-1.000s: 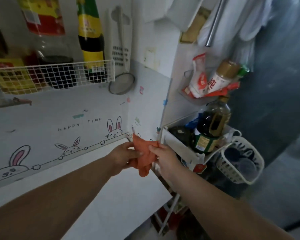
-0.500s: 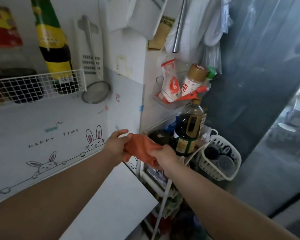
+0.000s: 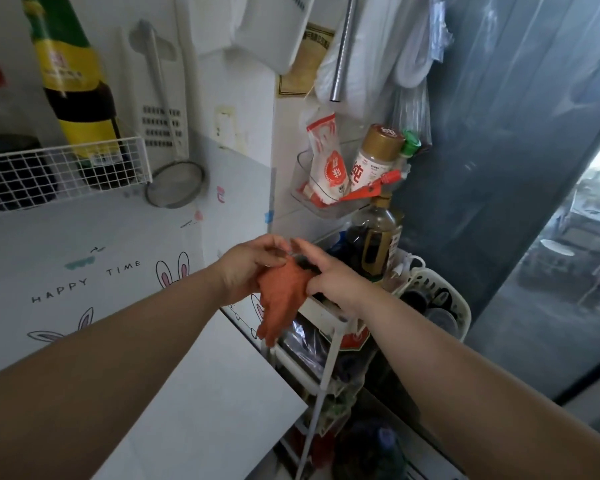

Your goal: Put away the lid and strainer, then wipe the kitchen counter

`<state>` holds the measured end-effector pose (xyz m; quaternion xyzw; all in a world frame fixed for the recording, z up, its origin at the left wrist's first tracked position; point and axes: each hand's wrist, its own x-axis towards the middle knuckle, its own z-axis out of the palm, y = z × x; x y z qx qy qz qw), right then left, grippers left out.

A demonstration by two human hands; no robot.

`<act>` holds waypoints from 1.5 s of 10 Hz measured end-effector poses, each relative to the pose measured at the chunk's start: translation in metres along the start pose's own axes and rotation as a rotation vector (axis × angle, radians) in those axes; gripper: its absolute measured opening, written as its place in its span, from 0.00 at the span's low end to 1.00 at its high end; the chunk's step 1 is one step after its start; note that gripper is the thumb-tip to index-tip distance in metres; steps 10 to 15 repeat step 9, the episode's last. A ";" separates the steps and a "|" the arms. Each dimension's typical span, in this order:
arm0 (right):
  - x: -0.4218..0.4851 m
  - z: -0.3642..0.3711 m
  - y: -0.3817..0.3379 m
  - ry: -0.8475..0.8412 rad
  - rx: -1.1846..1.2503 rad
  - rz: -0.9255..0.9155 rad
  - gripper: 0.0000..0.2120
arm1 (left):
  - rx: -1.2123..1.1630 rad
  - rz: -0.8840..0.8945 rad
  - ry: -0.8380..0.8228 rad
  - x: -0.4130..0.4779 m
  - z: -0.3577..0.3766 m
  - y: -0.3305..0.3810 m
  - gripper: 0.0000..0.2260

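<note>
Counter (image 3: 201, 403): a bare white top running along the bunny-print backsplash, nothing standing on the stretch I can see — whether it has been wiped I can't tell.
Rack (image 3: 329, 313): a white trolley crammed with bottles, just past the counter's end.
Strainer (image 3: 174, 183): hanging on the wall beside the wire basket (image 3: 63, 171), so that part looks done; the lid isn't anywhere in view.
Cloth (image 3: 281, 299): an orange rag dangling over the gap between counter and rack, top edge pinched, tail loose.
Progress: putting-away seems finished as far as the strainer shows; the wiping is what the cloth is for, and it isn't touching the counter.
Left hand (image 3: 248, 268): fingers curled, pinching the rag's upper corner.
Right hand (image 3: 333, 275): thumb and fingers nipping the opposite edge — the rest of the hand relaxed.
</note>
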<state>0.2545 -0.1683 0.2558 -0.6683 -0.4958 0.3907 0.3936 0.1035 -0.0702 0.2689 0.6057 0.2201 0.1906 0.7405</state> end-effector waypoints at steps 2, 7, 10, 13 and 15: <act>0.007 -0.024 0.003 0.490 -0.706 -0.351 0.13 | 0.338 0.288 0.235 0.011 0.011 -0.004 0.09; 0.009 -0.020 0.056 0.280 -1.003 -0.160 0.14 | 0.346 -0.097 0.485 0.037 0.031 -0.088 0.06; 0.015 -0.014 0.063 0.122 -1.136 0.011 0.12 | 0.610 -0.235 0.536 0.041 0.022 -0.086 0.15; 0.015 -0.014 0.063 0.122 -1.136 0.011 0.12 | 0.610 -0.235 0.536 0.041 0.022 -0.086 0.15; 0.015 -0.014 0.063 0.122 -1.136 0.011 0.12 | 0.610 -0.235 0.536 0.041 0.022 -0.086 0.15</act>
